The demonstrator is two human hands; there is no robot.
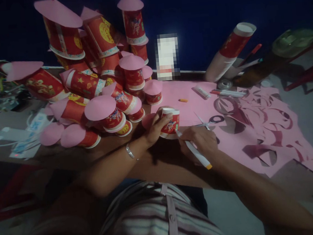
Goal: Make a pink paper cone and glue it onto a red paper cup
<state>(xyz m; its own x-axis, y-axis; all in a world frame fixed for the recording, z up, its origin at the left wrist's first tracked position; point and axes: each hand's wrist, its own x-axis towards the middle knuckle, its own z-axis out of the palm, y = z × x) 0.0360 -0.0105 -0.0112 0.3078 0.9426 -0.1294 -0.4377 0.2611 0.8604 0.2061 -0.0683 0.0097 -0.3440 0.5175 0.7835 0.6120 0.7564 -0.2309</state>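
My left hand (pixel 157 127) is wrapped round a red printed paper cup (pixel 171 125), holding it near the table's front edge. In my right hand (pixel 201 141) is a white marker pen (pixel 197 154) with an orange end pointing toward me. Its tip is at the cup's lower right side; whether it touches cannot be made out. Just beyond my right hand lie scissors (pixel 205 123) on pink paper. A pink paper disc (pixel 147 122) lies partly hidden behind my left hand.
Several red cups with pink paper cones (pixel 101 107) crowd the left and back. Cut pink scraps (pixel 266 122) cover the right. A tilted cup stack (pixel 233 50), a bottle (pixel 277 55), a glue stick (pixel 202 91), markers (pixel 229 92) and an orange cap (pixel 183 100) lie behind; a power strip (pixel 12 134) is left.
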